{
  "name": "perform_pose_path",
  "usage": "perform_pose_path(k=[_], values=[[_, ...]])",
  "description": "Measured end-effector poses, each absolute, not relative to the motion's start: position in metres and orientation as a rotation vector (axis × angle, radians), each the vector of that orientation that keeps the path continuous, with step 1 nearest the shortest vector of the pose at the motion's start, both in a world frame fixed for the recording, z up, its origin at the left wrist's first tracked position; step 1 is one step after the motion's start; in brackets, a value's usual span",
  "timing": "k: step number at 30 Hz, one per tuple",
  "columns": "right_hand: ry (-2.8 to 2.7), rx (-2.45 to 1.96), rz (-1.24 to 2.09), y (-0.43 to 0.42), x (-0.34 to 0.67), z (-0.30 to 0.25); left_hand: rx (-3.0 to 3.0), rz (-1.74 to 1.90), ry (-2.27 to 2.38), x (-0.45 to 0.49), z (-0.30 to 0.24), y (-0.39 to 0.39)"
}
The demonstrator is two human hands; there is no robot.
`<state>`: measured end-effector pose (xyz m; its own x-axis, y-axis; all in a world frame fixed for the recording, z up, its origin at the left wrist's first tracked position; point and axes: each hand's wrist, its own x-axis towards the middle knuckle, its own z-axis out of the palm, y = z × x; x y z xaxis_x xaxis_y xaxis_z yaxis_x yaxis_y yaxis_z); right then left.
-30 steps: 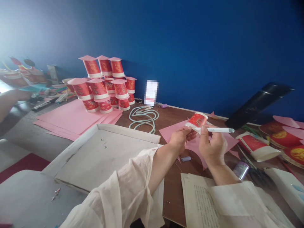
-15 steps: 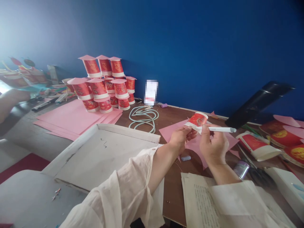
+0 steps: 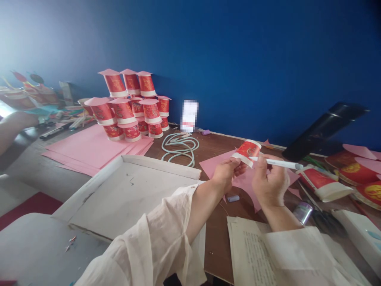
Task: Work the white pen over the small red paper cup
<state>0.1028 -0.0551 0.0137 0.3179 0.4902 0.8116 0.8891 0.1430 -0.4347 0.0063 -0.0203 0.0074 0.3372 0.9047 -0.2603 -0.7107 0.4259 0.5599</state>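
Observation:
My left hand (image 3: 228,173) grips a red paper cup (image 3: 248,150) by its white rim, the cup tilted on its side above pink paper (image 3: 214,161). In my right hand (image 3: 269,180) is a white pen (image 3: 282,163), its tip close to the cup's white rim; whether it touches I cannot tell. A small pale pen cap (image 3: 233,198) lies on the table below the hands. Red paper cups (image 3: 121,111) with pink paper tops stand stacked in tiers at the left.
Pink sheets (image 3: 86,149) lie under the stack. A shallow white box lid (image 3: 104,206) sits left of my arm. A coiled cable (image 3: 178,149) leads to a phone (image 3: 189,116). At right are a black bottle (image 3: 321,129), scissors (image 3: 329,222) and a printed booklet (image 3: 245,246). Another person's arm (image 3: 14,127) shows far left.
My right hand has shifted slightly right, and the pen tip has drawn back a little from the cup's lower rim. My left hand holds the cup almost still.

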Motion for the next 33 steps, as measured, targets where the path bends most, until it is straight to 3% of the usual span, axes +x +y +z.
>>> perform_pose_path(k=[33], values=[[-1.415, -1.49, -0.51, -0.0521, 0.1086, 0.0074, 0.398, 1.083, 0.559, 0.0053, 0.0079, -0.0209]])
